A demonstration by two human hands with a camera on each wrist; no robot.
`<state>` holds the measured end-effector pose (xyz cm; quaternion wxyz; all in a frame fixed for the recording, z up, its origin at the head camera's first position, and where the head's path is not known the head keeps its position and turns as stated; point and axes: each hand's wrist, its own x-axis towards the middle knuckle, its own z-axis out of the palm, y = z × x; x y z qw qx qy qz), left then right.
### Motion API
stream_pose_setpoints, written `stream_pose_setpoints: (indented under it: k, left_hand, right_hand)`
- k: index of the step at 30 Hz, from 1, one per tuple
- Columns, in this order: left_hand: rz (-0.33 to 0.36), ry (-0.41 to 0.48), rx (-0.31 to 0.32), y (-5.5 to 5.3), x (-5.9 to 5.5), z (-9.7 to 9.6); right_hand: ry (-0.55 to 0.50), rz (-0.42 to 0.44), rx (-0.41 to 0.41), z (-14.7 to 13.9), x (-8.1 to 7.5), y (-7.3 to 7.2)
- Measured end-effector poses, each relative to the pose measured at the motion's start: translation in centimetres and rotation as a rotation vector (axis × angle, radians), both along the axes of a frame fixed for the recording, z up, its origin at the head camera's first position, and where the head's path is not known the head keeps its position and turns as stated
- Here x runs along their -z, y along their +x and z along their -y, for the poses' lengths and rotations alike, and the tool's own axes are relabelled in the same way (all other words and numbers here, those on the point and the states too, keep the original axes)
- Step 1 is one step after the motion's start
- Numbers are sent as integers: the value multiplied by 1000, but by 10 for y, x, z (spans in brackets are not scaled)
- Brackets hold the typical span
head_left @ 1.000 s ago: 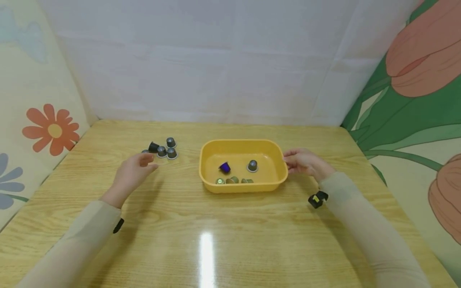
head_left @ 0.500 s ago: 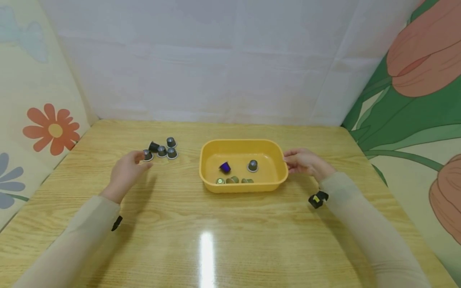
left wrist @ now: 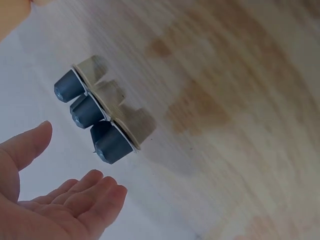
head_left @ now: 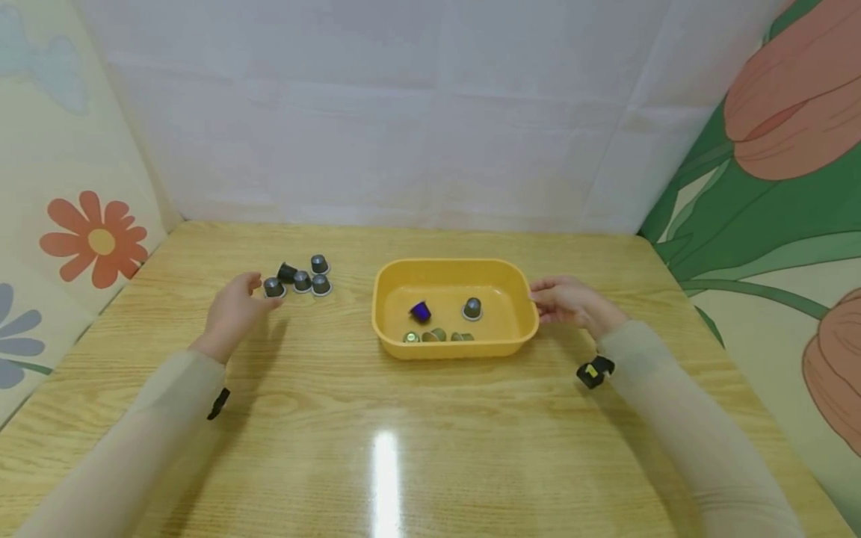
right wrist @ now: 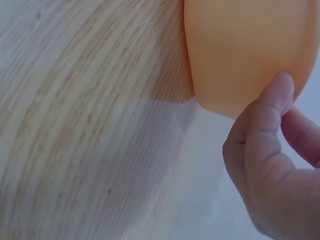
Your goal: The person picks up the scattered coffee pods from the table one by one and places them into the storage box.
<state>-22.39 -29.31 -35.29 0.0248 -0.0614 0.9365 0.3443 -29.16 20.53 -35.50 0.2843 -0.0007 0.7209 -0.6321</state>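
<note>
In the head view my left hand (head_left: 234,314) is at the left, thumb and fingers spread apart beside a dark coffee capsule (head_left: 273,287). Nothing lies between them. More dark capsules (head_left: 321,284) stand close behind it, and one black capsule (head_left: 287,273) lies tipped over. The left wrist view shows the thumb and fingers apart, near the capsule group (left wrist: 114,145). At its right end, a yellow plastic basin (head_left: 452,350) is held by my right hand (head_left: 572,302), bent fingers against the outer wall just by the rim. Inside lie a purple capsule (head_left: 421,312), a grey capsule (head_left: 472,308) and several greenish ones (head_left: 436,335).
The wooden table (head_left: 323,448) reaches back to a white cloth wall (head_left: 417,149). Panels with painted flowers (head_left: 101,241) flank both sides. A black wrist device (head_left: 595,371) sits on the right sleeve.
My left hand has drawn slightly left and back, uncovering the nearest capsule, which its fingers hid a second ago. The right hand and basin have stayed in place.
</note>
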Motion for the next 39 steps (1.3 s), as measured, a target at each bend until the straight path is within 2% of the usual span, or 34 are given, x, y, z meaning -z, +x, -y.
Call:
stream_pose_setpoints:
  k: [10, 21, 31, 39]
  left_hand:
    - [51, 41, 29, -8, 2, 6]
    - [74, 1, 54, -19, 9, 15]
    - [109, 21, 49, -31, 15, 24]
    - [98, -26, 74, -41, 20, 29]
  right_hand:
    - [2, 6, 7, 1, -2, 1]
    - [11, 6, 6, 1, -2, 1]
    - [9, 6, 11, 0, 1, 0]
    - [0, 8, 10, 1, 1, 0]
